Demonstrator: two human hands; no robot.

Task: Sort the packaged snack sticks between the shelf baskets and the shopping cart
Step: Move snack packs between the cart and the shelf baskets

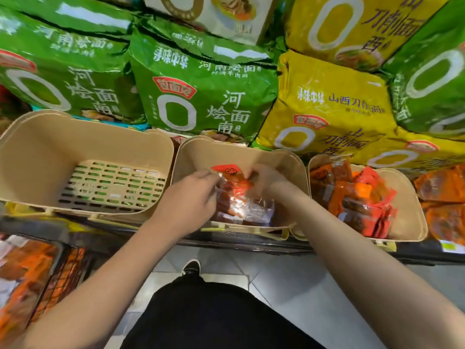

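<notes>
Writing: green noodle bags [201, 96] printed 河南烩面 beside a large white "0"; yellow noodle bags [329, 107] printed 山西刀削面, same "0" and a red brand badge too blurred to read.
Snack packets: clear-and-orange snack stick packets [239, 195] heaped in the middle basket [201, 152]; print on them too blurred to read.
Left hand [193, 192]: over the middle basket, fingers curled onto the left edge of the top packet, pinching it.
Right hand [266, 182]: over the same basket, fingers bent onto the packet's right side; blurred, grip appears closed on the packet.
Left basket [37, 152]: beige, slotted floor bare, just beside the middle basket.
Right basket [407, 217]: beige, packed with more orange-red packets [357, 197] standing on edge.
Shopping cart [63, 273]: dark wire, lower left, holding orange packets [22, 278].
Surface: baskets in a row along a dark shelf edge [251, 244], noodle bags stacked close behind.
Room: pale tiled floor [289, 280] below the shelf; a dark trouser leg [214, 316] and a black shoe [191, 267] on it.
Open room: gap between shelf edge and body, cart close at left.
</notes>
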